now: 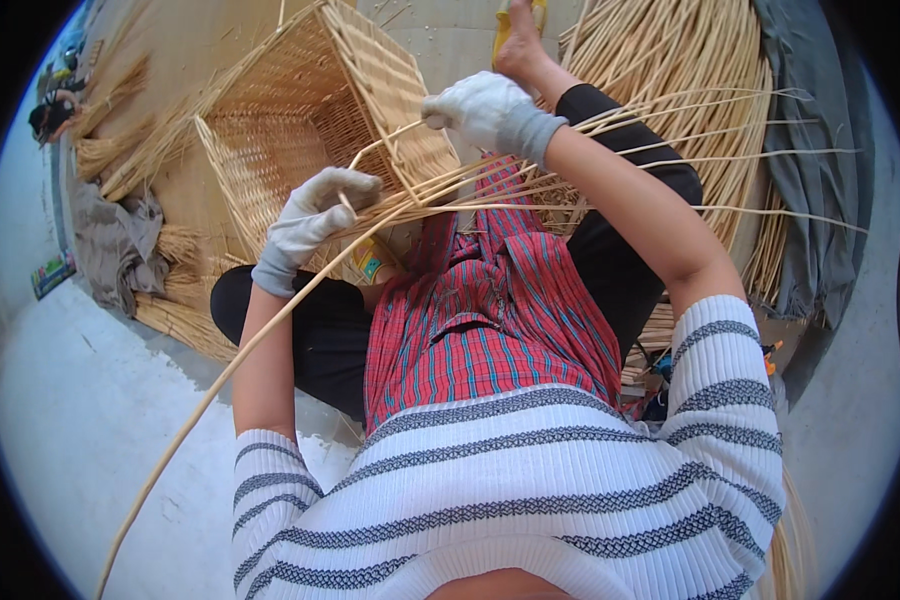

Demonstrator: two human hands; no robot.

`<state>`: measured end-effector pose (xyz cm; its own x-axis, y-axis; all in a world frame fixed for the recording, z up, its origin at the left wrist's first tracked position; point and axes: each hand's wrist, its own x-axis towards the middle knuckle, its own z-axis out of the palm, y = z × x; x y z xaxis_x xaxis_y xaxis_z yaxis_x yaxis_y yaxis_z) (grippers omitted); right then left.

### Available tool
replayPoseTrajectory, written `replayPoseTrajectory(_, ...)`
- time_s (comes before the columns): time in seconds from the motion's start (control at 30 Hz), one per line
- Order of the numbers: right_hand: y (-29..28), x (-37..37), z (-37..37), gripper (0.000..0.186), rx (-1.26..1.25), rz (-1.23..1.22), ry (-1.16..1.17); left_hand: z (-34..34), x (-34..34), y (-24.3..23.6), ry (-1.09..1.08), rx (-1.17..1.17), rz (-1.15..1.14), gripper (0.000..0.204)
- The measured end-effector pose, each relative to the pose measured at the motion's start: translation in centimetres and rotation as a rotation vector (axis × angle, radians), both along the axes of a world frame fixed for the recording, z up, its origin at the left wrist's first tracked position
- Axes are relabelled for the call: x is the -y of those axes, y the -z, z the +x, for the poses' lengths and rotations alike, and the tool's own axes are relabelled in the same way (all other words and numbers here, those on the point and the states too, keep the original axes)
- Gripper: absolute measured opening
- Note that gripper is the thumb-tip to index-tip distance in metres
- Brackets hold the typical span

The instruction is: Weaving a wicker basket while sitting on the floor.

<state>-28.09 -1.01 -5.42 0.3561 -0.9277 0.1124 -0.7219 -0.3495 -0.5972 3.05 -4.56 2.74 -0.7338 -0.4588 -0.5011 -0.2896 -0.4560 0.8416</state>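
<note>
Wicker basket (300,100): tipped on its side in the upper left of the frame, turned so that we look into it; one corner lies just beside our hands.
Woven walls: as we judge it, the body is mostly done, since the sides and the inner base that we can see show close, even weave.
Loose rods (440,190): they run from the near corner toward the right of the frame, their long ends spread and unwoven; we take these as the part that is left.
Bent rod (385,143): it spans the gap between our hands at that corner and looks only partly worked in.
Right hand (500,115): gloved, at upper centre; our fingers are closed on the upper end of the bent rod.
Left hand (315,225): gloved, left of centre; our fingers curl about the lower part of the bent rod, but we cannot tell whether they grip it.
Long thick rod (270,325): it sweeps from the corner to the lower left of the frame, crossing before our left forearm, its length unwoven.
Rod heap (690,100): plenty of unused material lies at the upper right, beside grey cloth (810,180).
</note>
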Motion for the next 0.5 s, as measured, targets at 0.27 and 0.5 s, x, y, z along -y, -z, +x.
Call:
replayPoseTrajectory(0.27,2.6,2.6,-3.4,0.031,0.015,0.101,-0.073,-5.7,-2.9,1.8,-0.075,0.161,-0.421,0.018)
replayPoseTrajectory(0.5,2.2,4.3,-3.4,0.025,-0.187,-0.138,-0.164,-7.7,-1.0,1.1,0.194,0.143,-0.480,0.038)
